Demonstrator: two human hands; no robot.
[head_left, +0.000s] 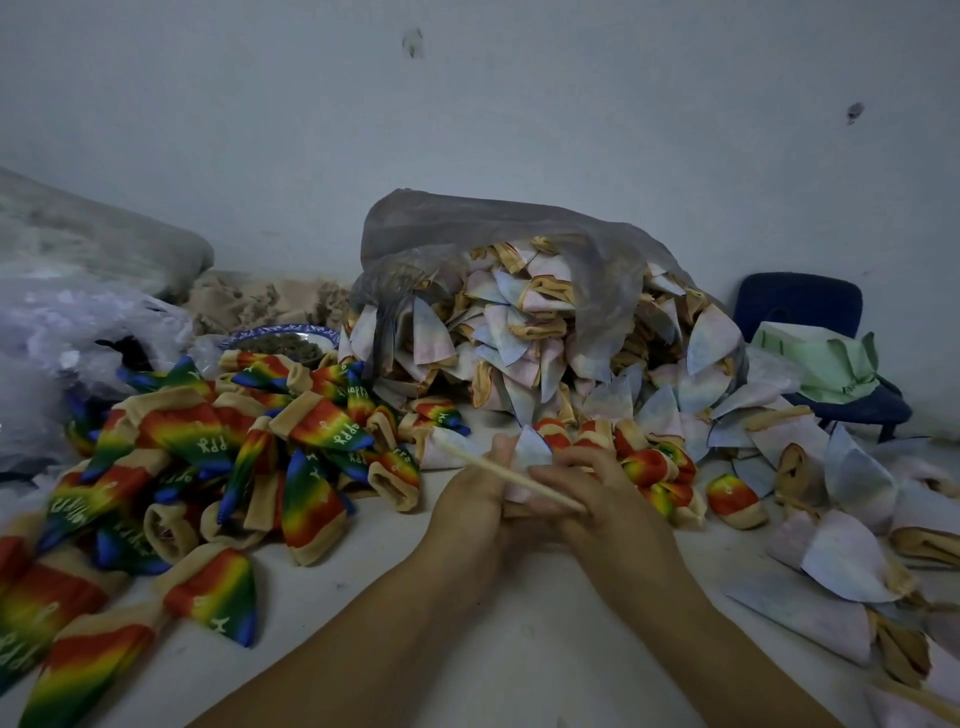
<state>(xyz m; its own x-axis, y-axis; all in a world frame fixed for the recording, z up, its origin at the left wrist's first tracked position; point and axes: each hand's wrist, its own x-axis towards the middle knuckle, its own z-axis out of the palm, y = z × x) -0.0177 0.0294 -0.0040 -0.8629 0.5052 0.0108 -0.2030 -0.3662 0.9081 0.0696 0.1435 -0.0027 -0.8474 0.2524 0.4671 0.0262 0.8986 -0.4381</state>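
Note:
Both hands meet at the middle of the white table (519, 613). My left hand (475, 499) and my right hand (597, 493) together grip a pale inside-out cloth cone (532, 449) whose tip points up between the fingers. A thin wooden stick (511, 478) lies slantwise across both hands, from upper left to the right hand's knuckles. Which hand holds the stick is unclear.
Rainbow-printed cloth cones (218, 467) with tan cuffs are heaped at left. A grey plastic bag (493, 244) spills pale inside-out cones (545, 338) behind and to the right. A blue-rimmed bowl (280, 340) sits at the back. A dark blue chair (800, 306) stands by the wall.

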